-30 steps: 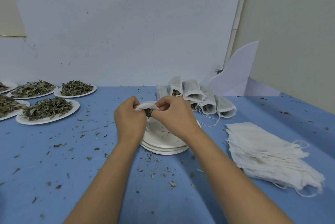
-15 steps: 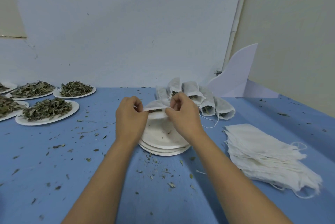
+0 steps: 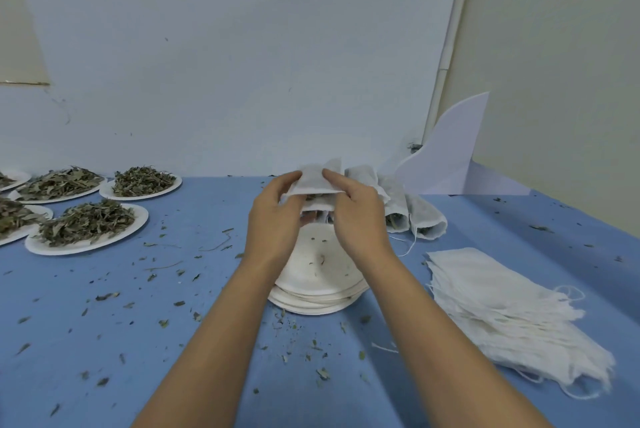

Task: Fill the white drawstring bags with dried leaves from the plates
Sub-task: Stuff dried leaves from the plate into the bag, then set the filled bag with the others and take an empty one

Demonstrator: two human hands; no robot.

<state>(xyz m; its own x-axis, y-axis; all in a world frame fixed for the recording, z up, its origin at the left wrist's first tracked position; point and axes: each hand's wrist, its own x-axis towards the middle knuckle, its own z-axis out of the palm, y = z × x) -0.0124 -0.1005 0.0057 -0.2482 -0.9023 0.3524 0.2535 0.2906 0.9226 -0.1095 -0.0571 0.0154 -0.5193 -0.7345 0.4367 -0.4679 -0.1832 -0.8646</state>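
Observation:
Both hands hold one white drawstring bag [image 3: 313,182] above a stack of empty white plates [image 3: 320,284] in the middle of the blue table. My left hand [image 3: 275,220] pinches its left side and my right hand [image 3: 358,216] pinches its right side. Dark dried leaves show at the bag's lower opening between the hands. Plates heaped with dried leaves [image 3: 86,225] stand at the far left. Filled bags [image 3: 408,216] lie in a row just behind my right hand.
A thick pile of flat empty bags [image 3: 502,310] lies at the right, strings trailing off it. A white curved board [image 3: 446,157] leans by the wall at the back right. Leaf crumbs are scattered over the blue table [image 3: 138,323].
Both hands have lifted the bag up and away from the plate stack. The bag now stands taller and flatter between the fingers.

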